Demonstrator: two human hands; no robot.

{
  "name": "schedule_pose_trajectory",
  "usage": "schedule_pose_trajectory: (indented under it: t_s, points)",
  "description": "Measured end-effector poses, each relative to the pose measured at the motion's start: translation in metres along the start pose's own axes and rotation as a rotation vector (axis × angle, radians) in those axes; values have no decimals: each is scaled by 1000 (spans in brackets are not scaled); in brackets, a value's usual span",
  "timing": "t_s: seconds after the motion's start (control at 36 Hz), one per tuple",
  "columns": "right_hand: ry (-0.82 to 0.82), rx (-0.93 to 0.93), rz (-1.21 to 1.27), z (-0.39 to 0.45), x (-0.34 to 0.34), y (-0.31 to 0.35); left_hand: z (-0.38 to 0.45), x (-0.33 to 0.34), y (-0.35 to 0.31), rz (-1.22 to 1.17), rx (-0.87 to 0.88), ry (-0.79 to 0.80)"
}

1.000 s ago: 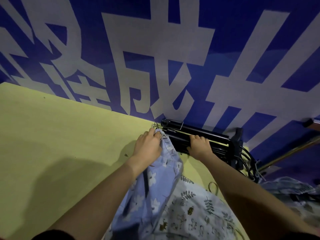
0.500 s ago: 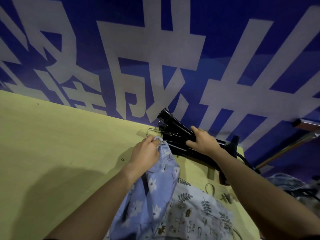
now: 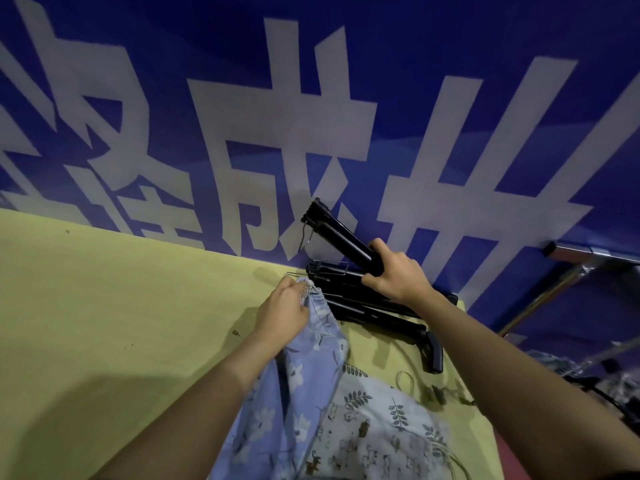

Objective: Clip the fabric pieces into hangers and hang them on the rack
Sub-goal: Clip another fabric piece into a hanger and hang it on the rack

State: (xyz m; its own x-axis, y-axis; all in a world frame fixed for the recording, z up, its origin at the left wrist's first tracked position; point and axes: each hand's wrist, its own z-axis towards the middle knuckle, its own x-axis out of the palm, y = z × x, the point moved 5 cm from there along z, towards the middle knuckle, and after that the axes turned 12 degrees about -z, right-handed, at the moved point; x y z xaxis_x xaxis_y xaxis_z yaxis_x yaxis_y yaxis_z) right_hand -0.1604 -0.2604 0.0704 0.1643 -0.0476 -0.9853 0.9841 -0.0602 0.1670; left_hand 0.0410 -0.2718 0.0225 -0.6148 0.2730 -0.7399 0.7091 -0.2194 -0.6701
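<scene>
**A:** Fabric pieces first: where do they stand? The blue floral fabric [image 3: 304, 368] is bunched at its top edge in the left hand [image 3: 285, 311], whose fingers are curled round the gathered cloth, just beside a thin wire clip end [image 3: 294, 275] lying on the yellow table [image 3: 121, 306]. I can't tell whether that clip has actually bitten onto the cloth.

**B:** And the hangers?

**A:** The right hand [image 3: 398, 271] is clamped round one black hanger [image 3: 341, 233], with the far end tipped up and away from the hand, towards the blue banner [image 3: 311, 98]. The stack of black hangers [image 3: 363, 303] lies flat directly under and just beyond that hand, touching the fabric's right edge.

**B:** So how far along, would you say?

**A:** Early, by my reading. Nothing shows as hung. A second, leaf-and-animal print fabric [image 3: 381, 431] lies loose on the table, nearer the body than both hands and partly under the blue one. A metal bar [image 3: 595, 254] sits well off to the right of the right hand; it may belong to the rack, though I can't be sure.

**B:** What's left, then?

**A:** Bringing the lifted hanger across to the gathered edge beside the left hand, clipping it, hanging it, then the second piece.
</scene>
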Motion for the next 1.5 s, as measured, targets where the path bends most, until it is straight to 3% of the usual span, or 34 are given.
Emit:
schedule_pose_trajectory:
  t_s: [0.19, 0.33, 0.47, 0.61, 0.92, 1.11, 1.28, 1.39, 1.5]
  points:
    - [-83, -31, 15, -22, -9, 13, -6, 4, 1, -135, -19, 84]
    - [-108, -7, 153, -42, -21, 16, -22, -5, -3, -372, -67, 60]
    - [-34, -12, 393, -63, -23, 15, -39, -17, -5, -530, -108, -19]
    - [27, -34, 480, -81, -22, 23, -54, -26, -5, -608, -177, -57]
    - [266, -60, 378, -127, 15, 27, -98, -27, -3, -682, -224, -131]
    - [229, -137, -38, -141, 15, 29, -114, -32, -20, -484, -73, -120]
    - [60, -308, -439, -142, 3, 42, -129, -21, -47, -170, 98, -62]
    - [-34, -373, -616, -140, -12, 52, -135, -14, -69, 99, 176, -94]
    - [-182, -461, -693, -140, -31, 61, -135, -8, -83, 204, 198, -122]
